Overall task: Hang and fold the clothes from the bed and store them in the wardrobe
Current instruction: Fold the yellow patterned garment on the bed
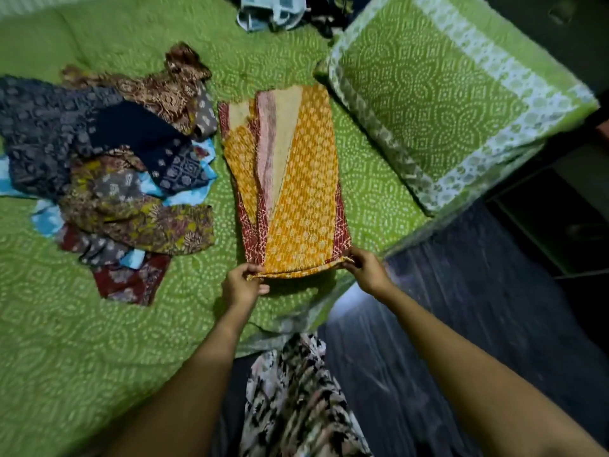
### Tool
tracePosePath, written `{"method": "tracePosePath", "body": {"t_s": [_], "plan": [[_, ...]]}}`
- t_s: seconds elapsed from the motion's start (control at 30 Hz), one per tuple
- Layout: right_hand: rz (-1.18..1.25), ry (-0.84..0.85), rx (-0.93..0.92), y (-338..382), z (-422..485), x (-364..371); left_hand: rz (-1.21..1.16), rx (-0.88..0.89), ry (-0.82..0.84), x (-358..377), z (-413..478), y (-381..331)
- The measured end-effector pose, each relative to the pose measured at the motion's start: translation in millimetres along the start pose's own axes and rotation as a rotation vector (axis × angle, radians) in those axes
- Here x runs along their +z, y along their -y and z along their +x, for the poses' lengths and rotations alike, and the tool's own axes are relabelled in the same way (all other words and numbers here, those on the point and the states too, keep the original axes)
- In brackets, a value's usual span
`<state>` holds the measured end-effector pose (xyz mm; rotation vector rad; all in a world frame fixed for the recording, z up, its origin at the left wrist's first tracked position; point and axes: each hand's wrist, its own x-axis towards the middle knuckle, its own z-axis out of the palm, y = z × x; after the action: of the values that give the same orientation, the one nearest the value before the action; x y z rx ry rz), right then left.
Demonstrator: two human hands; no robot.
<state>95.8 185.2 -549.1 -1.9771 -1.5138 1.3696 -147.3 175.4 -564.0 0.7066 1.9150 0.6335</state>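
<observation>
On green bed [99, 324], both hands pinching orange garment [296, 192] corners

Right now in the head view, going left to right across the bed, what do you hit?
pile of clothes → orange garment → green pillow

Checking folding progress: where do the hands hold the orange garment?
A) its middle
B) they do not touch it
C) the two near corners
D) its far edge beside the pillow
C: the left hand and right hand each pinch a near corner of the orange garment lying flat on the bed.
</observation>
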Motion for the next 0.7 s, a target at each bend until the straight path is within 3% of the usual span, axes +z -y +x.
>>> {"method": "tracePosePath", "body": {"t_s": [0.17,0.3,0.53,0.7], "plan": [[-0.085,0.043,0.061,-45.0,-28.6,25.9,0.083,-0.125,0.036,9.5,-21.8,57.0],[-0.111,0.104,0.146,-54.2,-39.4,34.8,0.059,-0.149,0.004,11.6,-32.8,64.0],[0.593,0.101,0.328,19.4,-3.0,41.5,-0.428,-0.193,0.204,16.5,-20.3,0.3],[0.722,0.149,0.421,65.4,47.4,40.8,-0.523,-0.197,0.202,19.0,11.2,-48.7]]}}
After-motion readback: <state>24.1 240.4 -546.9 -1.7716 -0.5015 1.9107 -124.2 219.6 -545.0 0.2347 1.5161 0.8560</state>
